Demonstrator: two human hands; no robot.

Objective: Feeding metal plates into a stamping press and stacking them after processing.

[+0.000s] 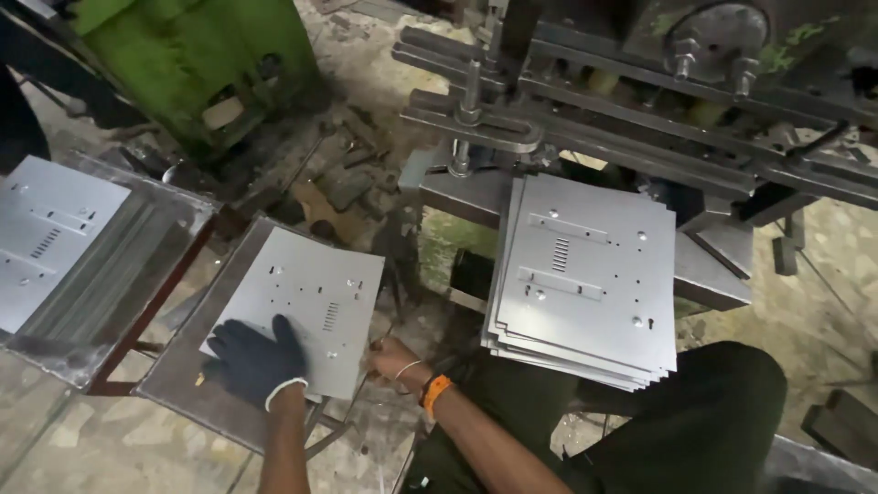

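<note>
Fingers of the gloved left hand (256, 359) spread flat on the metal sheet (306, 306); right hand (391, 357) pinches its near edge.

Left hand (253, 359): dark knit glove w/ white cuff. Right hand (391, 357): bare, thin bangle, orange wristband. Dark trousers.

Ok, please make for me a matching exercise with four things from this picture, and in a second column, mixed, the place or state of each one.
Things:
1. left hand
2. right hand
3. stack of punched sheets
4. green machine

Places or states:
A. top left, on the littered floor
B. gloved, flat on a single punched sheet
C. piled below the press, beside the person's knee
D. bare, at the right edge of that sheet, orange band at the wrist

Pairs: 1-B, 2-D, 3-C, 4-A
</note>
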